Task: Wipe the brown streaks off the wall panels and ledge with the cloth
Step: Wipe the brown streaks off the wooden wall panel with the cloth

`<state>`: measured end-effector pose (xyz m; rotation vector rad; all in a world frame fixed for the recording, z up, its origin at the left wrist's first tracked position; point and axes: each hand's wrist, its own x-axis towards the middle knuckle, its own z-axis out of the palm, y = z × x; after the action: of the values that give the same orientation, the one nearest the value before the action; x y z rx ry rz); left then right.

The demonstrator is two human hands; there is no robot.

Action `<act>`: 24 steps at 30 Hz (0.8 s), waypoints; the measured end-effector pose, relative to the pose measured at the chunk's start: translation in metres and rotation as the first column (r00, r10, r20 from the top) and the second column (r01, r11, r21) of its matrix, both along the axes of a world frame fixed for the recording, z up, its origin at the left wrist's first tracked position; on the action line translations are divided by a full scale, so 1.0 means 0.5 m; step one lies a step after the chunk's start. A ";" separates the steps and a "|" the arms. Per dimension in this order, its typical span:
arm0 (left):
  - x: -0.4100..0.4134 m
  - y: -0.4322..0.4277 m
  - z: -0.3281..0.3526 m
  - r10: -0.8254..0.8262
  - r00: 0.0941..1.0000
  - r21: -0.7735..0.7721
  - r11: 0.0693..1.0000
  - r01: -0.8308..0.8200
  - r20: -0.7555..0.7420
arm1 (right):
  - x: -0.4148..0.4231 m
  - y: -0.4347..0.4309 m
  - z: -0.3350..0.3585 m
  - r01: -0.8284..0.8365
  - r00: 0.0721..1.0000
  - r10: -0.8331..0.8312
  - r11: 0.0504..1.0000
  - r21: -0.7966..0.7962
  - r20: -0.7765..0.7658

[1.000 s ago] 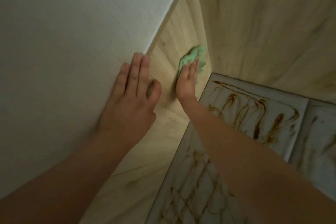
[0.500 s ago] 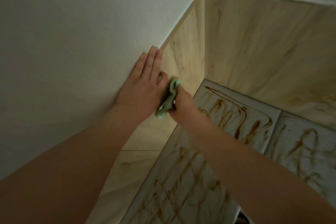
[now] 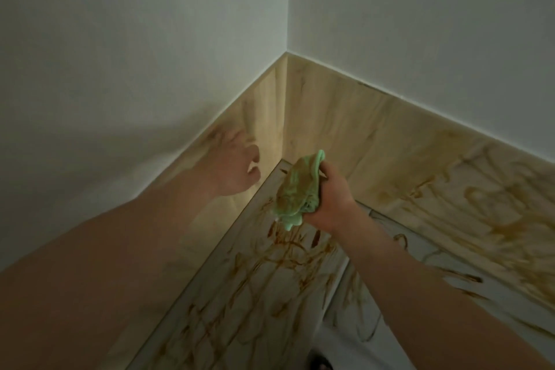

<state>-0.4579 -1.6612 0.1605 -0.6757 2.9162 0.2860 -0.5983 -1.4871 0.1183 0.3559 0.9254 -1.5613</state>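
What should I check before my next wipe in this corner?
1. Cloth held securely: ok, the right grip holds it bunched.
2. Cloth face clean: not ok, brown soil shows on it.
3. Ledge free of streaks: not ok, brown streaks cover it.
4. Right panel free of streaks: not ok, it is smeared brown.
5. Left panel near the corner: ok, no streaks show there.
6. Left grip out of the cloth's path: cannot tell, it is blurred beside the left panel.
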 end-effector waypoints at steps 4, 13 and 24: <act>-0.031 0.122 0.038 -0.038 0.993 0.464 0.882 0.084 -0.108 | 0.000 0.010 0.044 -0.076 0.997 0.076 0.996 -0.041 0.001; -0.035 0.144 0.072 0.552 0.823 0.811 0.538 -0.231 -0.132 | -0.075 0.017 0.088 -0.343 0.934 0.329 0.934 -0.100 -0.137; -0.101 0.153 0.174 0.986 0.151 0.997 -0.059 -0.058 0.067 | -0.254 0.052 0.157 -0.629 0.545 0.540 0.769 0.112 -0.641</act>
<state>-0.5083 -1.5848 0.2475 -2.0405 1.5213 2.7735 -0.7254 -1.4609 0.1966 -0.6140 1.2895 -1.0746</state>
